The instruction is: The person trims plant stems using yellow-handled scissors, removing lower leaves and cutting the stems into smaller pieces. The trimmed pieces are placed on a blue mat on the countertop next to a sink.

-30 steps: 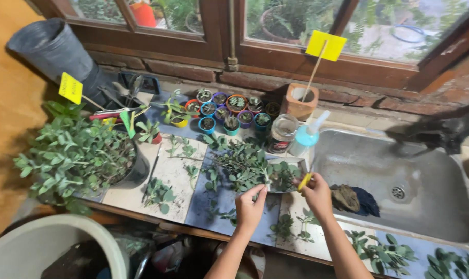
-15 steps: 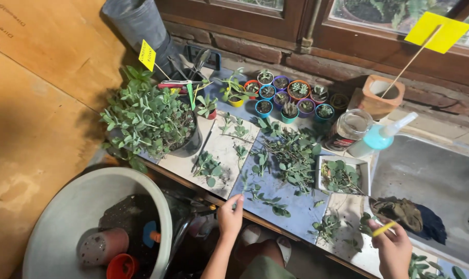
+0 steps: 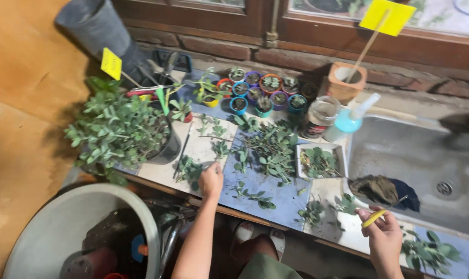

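Two hands out | our left hand curled, knuckles up, on cuttings at the counter's front edge | our right hand, well apart beside the sink, grips yellow-handled tweezers

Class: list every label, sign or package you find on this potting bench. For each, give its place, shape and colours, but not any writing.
Large yellow tag: square card on a thin stick, standing in the terracotta pot under the window.
Small yellow tag: square card on a stick, above the big leafy plant at the left.
No printed packages or screens can be made out.
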